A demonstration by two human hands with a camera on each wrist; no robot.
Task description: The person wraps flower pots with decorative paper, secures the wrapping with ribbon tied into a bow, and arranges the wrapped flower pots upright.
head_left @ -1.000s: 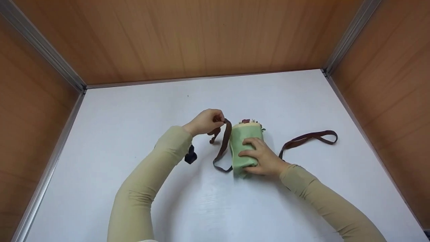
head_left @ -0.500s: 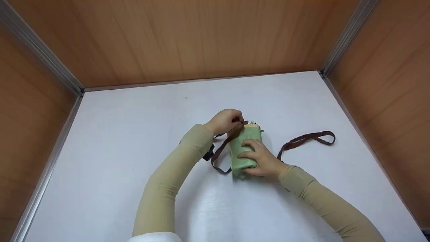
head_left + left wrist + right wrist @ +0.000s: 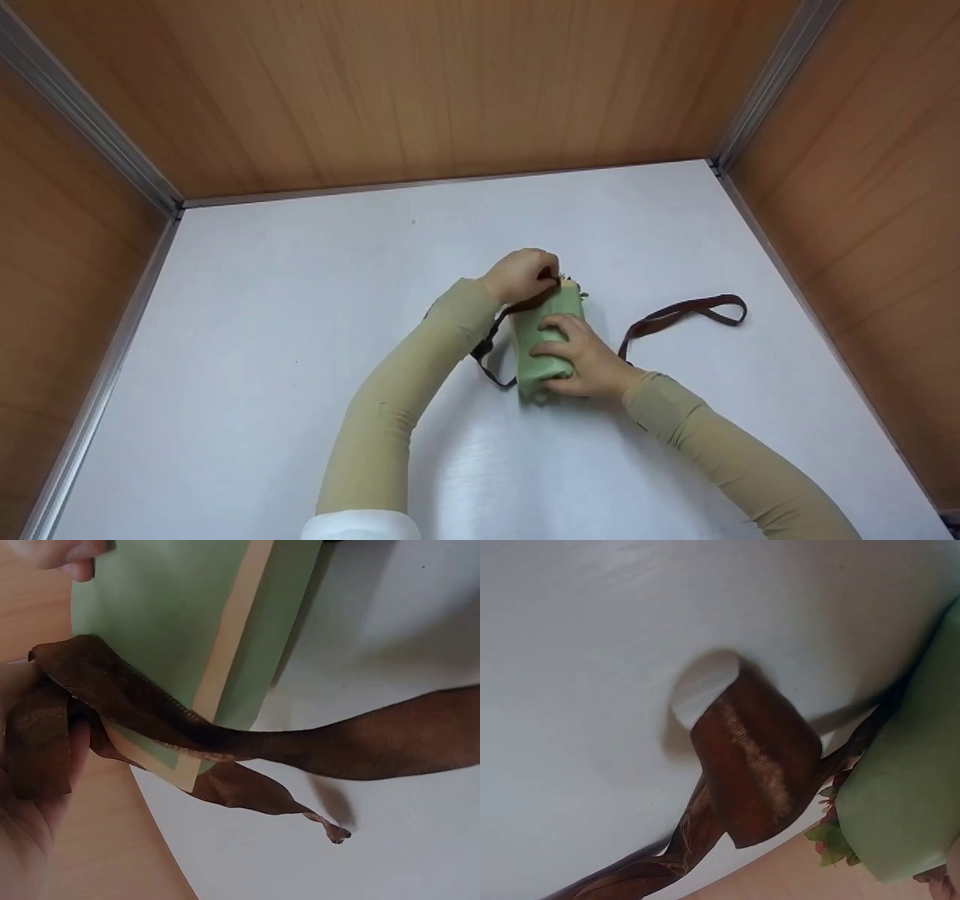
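A small flower bouquet [image 3: 534, 358] in green wrapping with a cream edge lies on the white table. My right hand [image 3: 589, 361] grips its lower right side, fingers spread over the wrap. At the bouquet's upper left, my left hand [image 3: 523, 276] pinches a brown ribbon [image 3: 375, 742] and draws it across the wrap. In the left wrist view the ribbon is folded over at the fingers, and a twisted end hangs below the cream edge. Leaves and reddish petals [image 3: 836, 840] peek from the wrap's open end in the right wrist view.
The ribbon's other length [image 3: 675, 311] trails to the right of the bouquet and ends in a loop on the white table [image 3: 300, 300]. Wood-grain panels [image 3: 450, 90] with metal edging enclose the table at the back and both sides.
My left hand has moved right with the ribbon, from beside the bouquet to over its upper edge. My right hand keeps its place on the wrap.
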